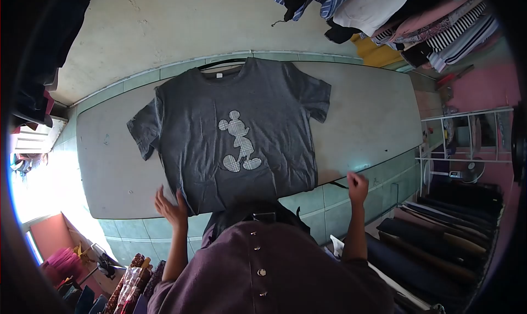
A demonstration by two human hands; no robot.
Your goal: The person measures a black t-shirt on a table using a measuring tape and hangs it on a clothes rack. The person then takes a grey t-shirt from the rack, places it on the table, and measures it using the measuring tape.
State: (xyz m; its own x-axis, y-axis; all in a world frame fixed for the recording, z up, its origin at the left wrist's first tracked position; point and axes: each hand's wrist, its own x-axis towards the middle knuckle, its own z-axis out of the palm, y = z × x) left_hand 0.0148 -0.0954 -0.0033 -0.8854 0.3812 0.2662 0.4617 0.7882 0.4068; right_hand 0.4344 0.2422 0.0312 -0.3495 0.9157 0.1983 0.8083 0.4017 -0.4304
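A dark grey short-sleeved T-shirt [192, 116] lies spread on the long grey table [373, 105], its neck pointing away from me. On its front is a light checked cartoon mouse figure [239, 141]. Part of a black hanger [219, 64] shows at the neckline, with a small white label inside the collar. My left hand [172, 206], fingers spread, is beside the shirt's lower left corner; whether it touches the cloth I cannot tell. Away from the shirt, past the table's near edge on the right, my right hand [358, 188] is curled closed with nothing visible in it.
Clothes [406, 18] hang at the upper right. Dark folded garments [439, 237] line a rack at the lower right, below a white metal frame [466, 116]. Patterned fabrics [129, 278] stand at the lower left. A thin black strip [339, 184] sticks out at the table's near edge.
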